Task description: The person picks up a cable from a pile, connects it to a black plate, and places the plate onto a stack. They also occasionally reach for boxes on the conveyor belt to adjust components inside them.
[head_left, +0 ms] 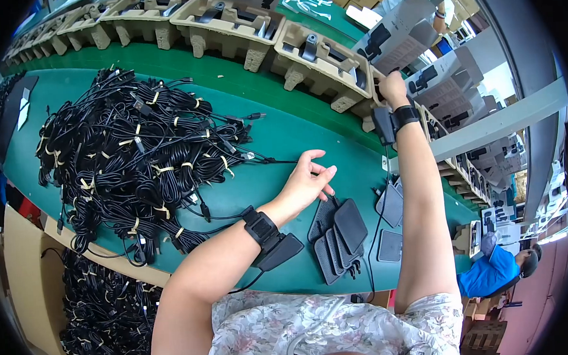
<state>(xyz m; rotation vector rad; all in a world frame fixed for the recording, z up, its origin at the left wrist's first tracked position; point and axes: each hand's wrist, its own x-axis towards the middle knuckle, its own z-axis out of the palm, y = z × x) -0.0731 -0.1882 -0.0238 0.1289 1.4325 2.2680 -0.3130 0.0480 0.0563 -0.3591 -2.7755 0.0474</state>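
My left hand (307,184) hovers over the green table between a heap of cables and a group of dark pads. Its fingers are apart and slightly bent, and I see nothing held in them. A black cable (277,160) runs from the heap up to this hand. The large heap of black cables (148,159) is bundled with pale ties. Just below the hand lie several overlapping dark grey pads (349,229). My right hand (393,89) reaches far ahead to the end of a brown pulp tray (320,66). Its fingers curl inward; what they grip is hidden.
More pulp trays (205,24) with dark parts line the far side. Open printed boxes (442,79) stand at the right, behind a grey metal bar (487,123). A cardboard carton (29,281) of cables is at lower left. A person in blue (494,269) sits at right.
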